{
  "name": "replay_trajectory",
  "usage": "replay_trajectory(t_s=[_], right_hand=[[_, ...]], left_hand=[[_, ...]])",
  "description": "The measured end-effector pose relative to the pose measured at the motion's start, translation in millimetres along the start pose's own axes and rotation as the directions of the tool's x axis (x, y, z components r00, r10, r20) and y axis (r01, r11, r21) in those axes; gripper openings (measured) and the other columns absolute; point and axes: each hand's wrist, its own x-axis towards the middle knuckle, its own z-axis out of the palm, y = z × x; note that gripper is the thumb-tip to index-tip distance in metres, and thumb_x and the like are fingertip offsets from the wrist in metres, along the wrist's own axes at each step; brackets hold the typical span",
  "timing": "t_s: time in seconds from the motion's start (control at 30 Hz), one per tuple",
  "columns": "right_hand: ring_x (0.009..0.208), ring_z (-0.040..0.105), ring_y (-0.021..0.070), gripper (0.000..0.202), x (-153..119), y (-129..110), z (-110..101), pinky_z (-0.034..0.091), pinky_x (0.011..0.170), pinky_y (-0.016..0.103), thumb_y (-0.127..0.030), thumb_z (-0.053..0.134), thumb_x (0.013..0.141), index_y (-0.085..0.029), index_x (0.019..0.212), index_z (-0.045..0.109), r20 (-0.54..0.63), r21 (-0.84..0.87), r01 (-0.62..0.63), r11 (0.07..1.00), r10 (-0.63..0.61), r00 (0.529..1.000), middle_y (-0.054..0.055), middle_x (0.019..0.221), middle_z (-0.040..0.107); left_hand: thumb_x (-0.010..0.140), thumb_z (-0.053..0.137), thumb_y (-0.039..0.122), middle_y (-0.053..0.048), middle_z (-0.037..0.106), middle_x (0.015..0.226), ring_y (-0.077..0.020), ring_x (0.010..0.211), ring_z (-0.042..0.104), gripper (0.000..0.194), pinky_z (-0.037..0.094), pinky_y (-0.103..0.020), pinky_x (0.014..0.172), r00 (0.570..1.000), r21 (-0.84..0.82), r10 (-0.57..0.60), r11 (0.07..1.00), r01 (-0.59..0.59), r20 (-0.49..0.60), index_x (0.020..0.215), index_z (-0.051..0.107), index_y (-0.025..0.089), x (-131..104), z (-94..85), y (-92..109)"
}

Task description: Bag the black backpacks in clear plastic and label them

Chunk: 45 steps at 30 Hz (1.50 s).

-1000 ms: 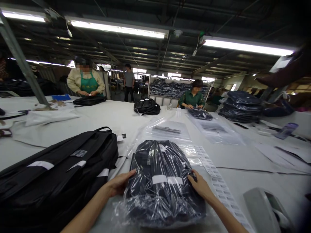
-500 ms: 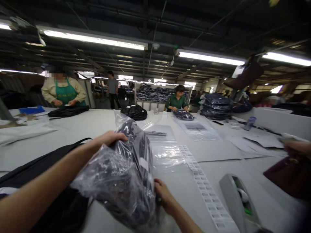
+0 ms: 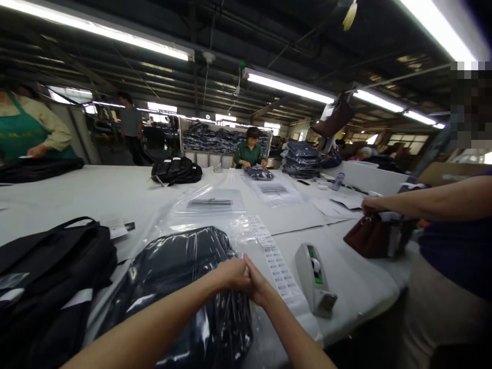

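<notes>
A dark backpack in a clear plastic bag (image 3: pixel 180 266) lies flat on the table in front of me. My left hand (image 3: pixel 234 272) is closed at the bag's right edge. Against it, my right hand (image 3: pixel 260 285) is also closed, its fingers meeting the left ones on the plastic. What exactly the fingertips pinch is partly hidden. Beyond the bag lie flat clear plastic bags (image 3: pixel 215 200). A strip of printed labels (image 3: pixel 279 266) runs just right of my hands.
A tape dispenser (image 3: pixel 313 279) stands right of the labels. Black backpacks (image 3: pixel 57 271) lie at left. At right, a person's arm (image 3: pixel 430 205) reaches to a maroon handbag (image 3: pixel 369 236). Across the table a co-worker (image 3: pixel 249 151) handles a bagged item; wrapped packs (image 3: pixel 302 159) are stacked nearby.
The bagged backpack has gone from tilted up in my hands to lying flat. My left hand has moved right and down to meet my right hand. The view has turned right.
</notes>
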Motion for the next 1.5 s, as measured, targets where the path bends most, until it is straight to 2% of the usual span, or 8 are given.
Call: replay_trajectory(t_s=[0.2, 0.33, 0.47, 0.67, 0.87, 1.07, 1.3, 1.5], right_hand=[[0.120, 0.045, 0.0252, 0.036, 3.6, 33.5, -94.6, 0.032, 0.100, 0.038, -0.030, 0.049, 0.088, -0.012, 0.120, 0.051, -0.396, -0.387, -0.162, 0.908, -0.005, 0.918, 0.017, 0.128, 0.050], [0.114, 0.049, 0.0253, 0.023, 11.9, 49.2, -136.6, 0.034, 0.099, 0.050, -0.023, 0.057, 0.085, -0.012, 0.105, 0.058, -0.513, -0.509, -0.393, 0.766, 0.097, 0.853, 0.011, 0.117, 0.057], [0.108, 0.053, 0.0269, 0.014, 15.8, 61.9, -136.9, 0.036, 0.095, 0.051, -0.017, 0.065, 0.077, -0.011, 0.089, 0.061, -0.513, -0.560, -0.415, 0.717, 0.092, 0.853, 0.011, 0.106, 0.062], [0.084, 0.064, 0.0226, 0.019, 14.4, 57.6, -145.2, 0.048, 0.075, 0.034, -0.030, 0.051, 0.083, -0.015, 0.090, 0.058, -0.350, -0.436, -0.090, 0.895, -0.076, 0.934, 0.009, 0.086, 0.069], [0.056, 0.063, 0.0185, 0.044, 24.8, 50.8, -151.7, 0.045, 0.049, 0.026, -0.056, 0.052, 0.077, -0.017, 0.098, 0.052, -0.309, -0.051, 0.158, 0.986, -0.166, 0.937, 0.003, 0.069, 0.069], [0.049, 0.059, 0.0170, 0.039, 43.4, 50.8, -157.9, 0.044, 0.046, 0.026, -0.052, 0.062, 0.071, -0.019, 0.088, 0.052, -0.368, 0.151, 0.210, 0.966, -0.142, 0.919, -0.001, 0.059, 0.066], [0.053, 0.062, 0.0196, 0.040, 51.6, 53.3, -160.6, 0.048, 0.050, 0.030, -0.053, 0.064, 0.069, -0.021, 0.090, 0.053, -0.400, 0.222, 0.215, 0.951, -0.113, 0.910, -0.001, 0.064, 0.067], [0.052, 0.060, 0.0193, 0.043, 57.2, 55.3, -162.6, 0.045, 0.048, 0.028, -0.054, 0.066, 0.068, -0.019, 0.091, 0.055, -0.427, 0.215, 0.219, 0.952, -0.109, 0.897, 0.001, 0.064, 0.067]], left_hand=[[0.082, 0.045, 0.042, -0.005, 0.066, 0.079, -0.0226, 0.075, 0.062, 0.030, 0.042, -0.030, 0.067, 0.989, -0.149, 0.011, 0.988, -0.033, -0.149, 0.090, 0.062, 0.019, -28.7, 1.0, -61.2], [0.079, 0.049, 0.040, -0.001, 0.060, 0.064, -0.0173, 0.062, 0.057, 0.026, 0.039, -0.026, 0.059, 0.991, -0.475, -0.028, 0.879, -0.038, -0.133, 0.084, 0.060, 0.017, 1.8, 15.4, -48.5], [0.076, 0.053, 0.035, -0.001, 0.061, 0.068, -0.0163, 0.059, 0.058, 0.030, 0.042, -0.026, 0.056, 0.999, -0.645, -0.044, 0.764, 0.019, -0.023, 0.097, 0.057, 0.014, 54.7, 50.3, -14.0], [0.073, 0.058, 0.029, -0.003, 0.058, 0.086, -0.0164, 0.078, 0.058, 0.026, 0.046, -0.027, 0.068, 0.995, -0.708, -0.093, 0.705, 0.043, -0.032, 0.094, 0.049, 0.017, 88.6, 91.1, 1.0], [0.058, 0.070, 0.016, 0.002, 0.052, 0.089, -0.0121, 0.069, 0.059, 0.053, 0.046, -0.021, 0.057, 0.994, -0.930, 0.110, 0.366, -0.044, -0.004, 0.101, 0.040, 0.023, 96.3, 108.6, 15.0], [0.056, 0.062, 0.001, 0.009, 0.047, 0.060, -0.0071, 0.055, 0.048, 0.042, 0.038, -0.017, 0.051, 0.992, -0.911, -0.058, 0.405, -0.076, -0.108, 0.094, 0.054, 0.016, 114.6, 127.4, 21.1], [0.051, 0.073, 0.010, -0.003, 0.065, 0.084, -0.0163, 0.077, 0.062, 0.063, 0.050, -0.027, 0.070, 1.000, -0.997, 0.001, 0.068, 0.022, 0.022, 0.110, 0.050, 0.010, 125.6, 118.5, 28.4], [0.059, 0.066, 0.012, -0.003, 0.069, 0.077, -0.0189, 0.074, 0.064, 0.045, 0.050, -0.027, 0.067, 0.993, -0.940, -0.090, 0.339, -0.041, -0.076, 0.104, 0.059, 0.011, 131.9, 127.7, 25.6]])
